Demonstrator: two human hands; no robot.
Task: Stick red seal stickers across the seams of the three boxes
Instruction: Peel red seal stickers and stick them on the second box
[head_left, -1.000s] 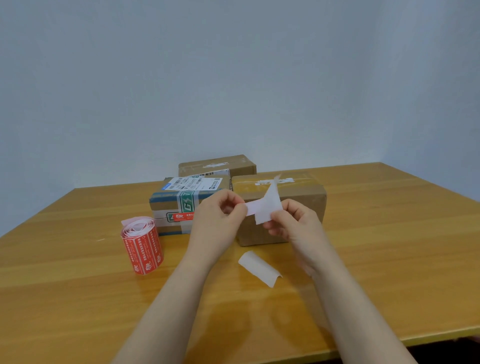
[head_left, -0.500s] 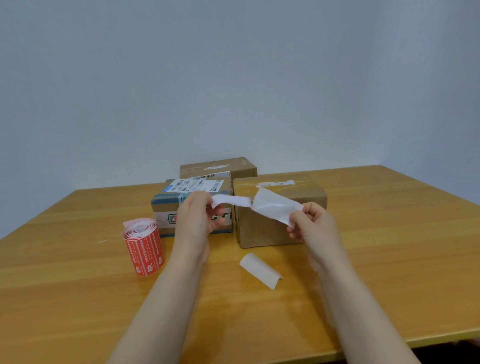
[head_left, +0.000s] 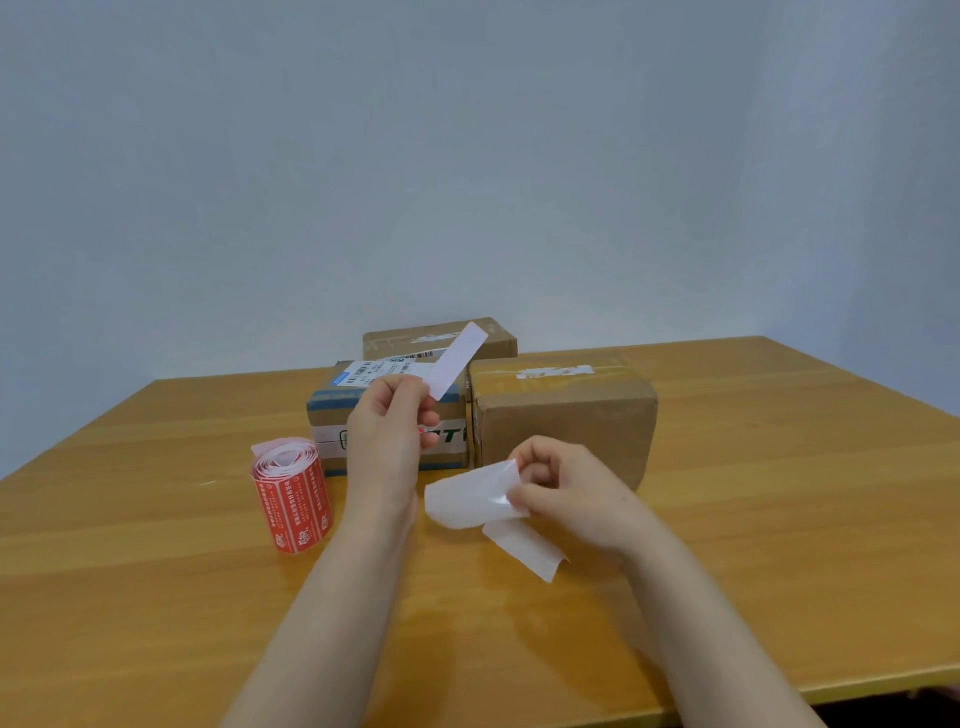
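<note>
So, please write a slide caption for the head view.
Left hand holds a peeled sticker while right hand pinches the backing paper above the table.

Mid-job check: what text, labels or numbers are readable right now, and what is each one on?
"TT" in green, rest hidden by the left hand, on the front of the blue-taped box.
Shipping label on that box's top: print and barcode too blurred to read.
Red sticker roll: white characters too small to read.
Peeled sticker in the left hand: pale back only, no text.
</note>
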